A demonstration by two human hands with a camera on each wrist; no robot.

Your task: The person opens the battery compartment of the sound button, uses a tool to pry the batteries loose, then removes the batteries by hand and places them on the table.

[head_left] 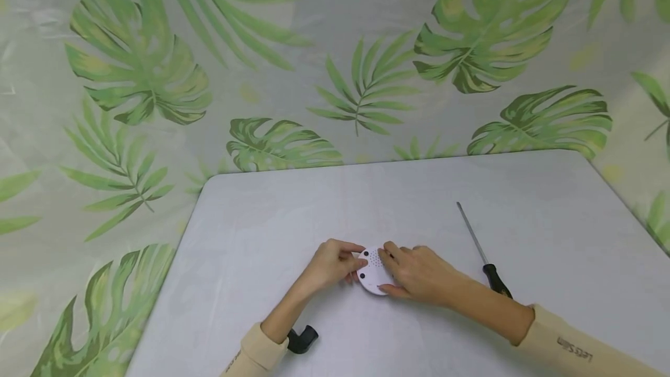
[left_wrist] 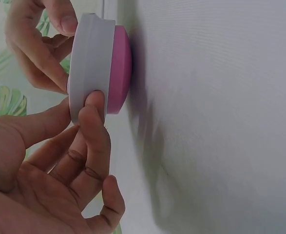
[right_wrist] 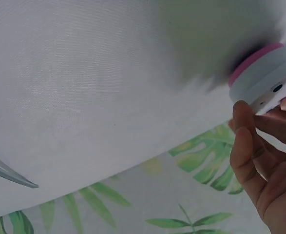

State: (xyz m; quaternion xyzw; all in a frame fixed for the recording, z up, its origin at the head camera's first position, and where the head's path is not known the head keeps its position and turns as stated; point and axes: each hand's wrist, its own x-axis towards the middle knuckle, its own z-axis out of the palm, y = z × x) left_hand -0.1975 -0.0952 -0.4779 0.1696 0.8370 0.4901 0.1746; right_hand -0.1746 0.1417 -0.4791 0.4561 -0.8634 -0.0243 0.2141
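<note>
A round white-and-pink device (head_left: pixel 373 278) is held just over the table between both hands. Its white face, turned up, carries a patch of small holes and dark round feet; a pink domed side (left_wrist: pixel 122 70) points down at the table in the left wrist view. My left hand (head_left: pixel 330 265) pinches the left edge, thumb on the white face and fingers round the rim. From the right, my right hand (head_left: pixel 423 273) grips the device, with the thumb at the near rim and fingertips on the holed face. That hand hides the device's right part.
On the right of the white table (head_left: pixel 251 220) lies a screwdriver (head_left: pixel 496 281) with a black handle, its shaft pointing away. A black curved object (head_left: pixel 302 340) lies beside the left forearm, partly hidden by the sleeve. A leaf-patterned cloth (head_left: pixel 277 92) stands behind the table.
</note>
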